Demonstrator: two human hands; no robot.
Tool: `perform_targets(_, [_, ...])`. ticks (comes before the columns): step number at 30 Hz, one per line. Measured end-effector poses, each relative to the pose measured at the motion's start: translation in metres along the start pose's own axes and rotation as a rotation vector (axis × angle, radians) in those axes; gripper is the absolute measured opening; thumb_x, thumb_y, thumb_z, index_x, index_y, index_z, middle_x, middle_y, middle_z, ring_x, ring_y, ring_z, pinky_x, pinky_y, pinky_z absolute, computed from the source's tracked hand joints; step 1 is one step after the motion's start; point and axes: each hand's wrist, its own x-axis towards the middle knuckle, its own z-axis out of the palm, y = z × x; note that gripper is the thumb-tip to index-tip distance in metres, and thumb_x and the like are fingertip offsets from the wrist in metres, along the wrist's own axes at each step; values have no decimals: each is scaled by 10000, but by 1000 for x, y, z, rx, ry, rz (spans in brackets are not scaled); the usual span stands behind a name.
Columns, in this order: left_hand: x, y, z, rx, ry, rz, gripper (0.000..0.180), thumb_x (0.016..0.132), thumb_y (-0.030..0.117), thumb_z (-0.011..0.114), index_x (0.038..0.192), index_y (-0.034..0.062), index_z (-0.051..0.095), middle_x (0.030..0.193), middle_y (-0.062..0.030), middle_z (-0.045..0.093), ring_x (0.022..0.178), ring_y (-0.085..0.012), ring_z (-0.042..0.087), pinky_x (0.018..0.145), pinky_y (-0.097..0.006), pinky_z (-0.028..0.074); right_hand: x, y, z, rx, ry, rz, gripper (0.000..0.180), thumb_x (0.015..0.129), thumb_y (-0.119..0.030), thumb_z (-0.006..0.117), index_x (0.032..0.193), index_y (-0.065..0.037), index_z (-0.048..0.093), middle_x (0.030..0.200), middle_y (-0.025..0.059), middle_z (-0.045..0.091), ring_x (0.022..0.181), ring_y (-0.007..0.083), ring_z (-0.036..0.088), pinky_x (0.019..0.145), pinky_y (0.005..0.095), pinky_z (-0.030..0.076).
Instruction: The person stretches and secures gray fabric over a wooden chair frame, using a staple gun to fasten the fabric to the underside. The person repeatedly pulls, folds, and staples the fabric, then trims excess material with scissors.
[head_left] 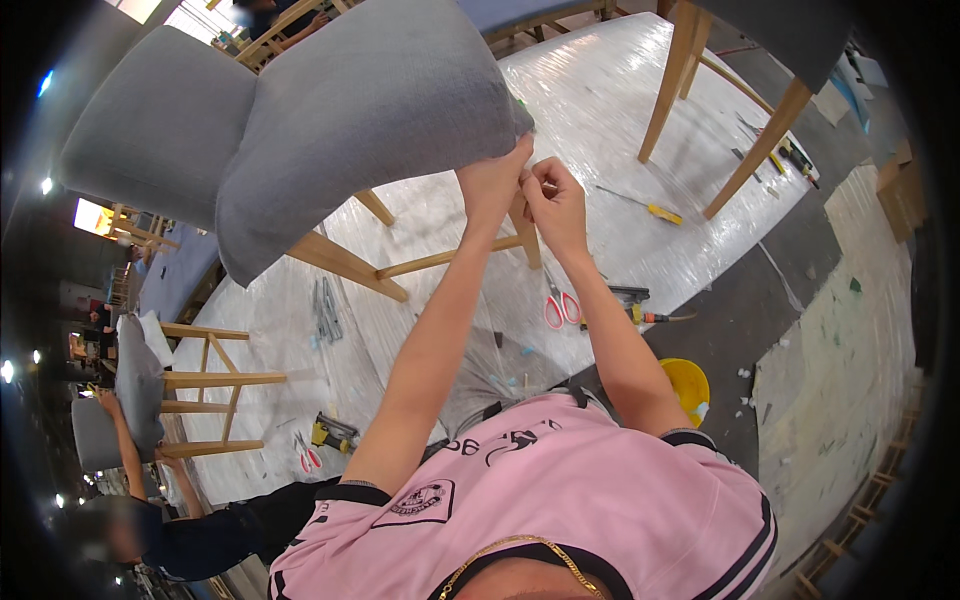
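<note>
A grey upholstered chair (370, 100) with wooden legs stands on the plastic-covered table, its backrest to the left. At the seat's near right corner, my left hand (490, 190) is closed on the edge of the grey fabric cover, its fingertips partly hidden under it. Close beside it, my right hand (558, 208) is curled with thumb and fingers pinched together, in front of the top of the wooden chair leg (525, 235). Whatever lies between those fingers is too small to make out.
The plastic-wrapped table (590, 120) bears scissors (560, 308), a yellow-handled screwdriver (662, 213) and a staple gun (332, 432). Another chair (770, 40) stands at the right. A yellow bucket (685, 388) is beside me. At the left, another person (200, 525) handles a tipped chair (140, 385).
</note>
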Motion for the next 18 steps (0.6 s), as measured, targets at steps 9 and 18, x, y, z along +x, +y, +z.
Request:
perform_targets(9, [-8,15,3,-14,-34,150,237,797,98,792,946,-35,664,933,-62,683,826,-169,634,776,-331,504,13,2,-9,-282,64,-250,216,901,-183,736,877,15,654,713,139,635,568,240,587,578,359,473])
perform_targets(18, [-4,1,9,53,67,289,250,771,73,762,959,-47,647,1000,-104,677,922,-213,619,880,-370,484,-23,2,-28,-425,-34,-211,268,963,-176,670,788,19,613,628,164,585,526,257,514,535,391,408])
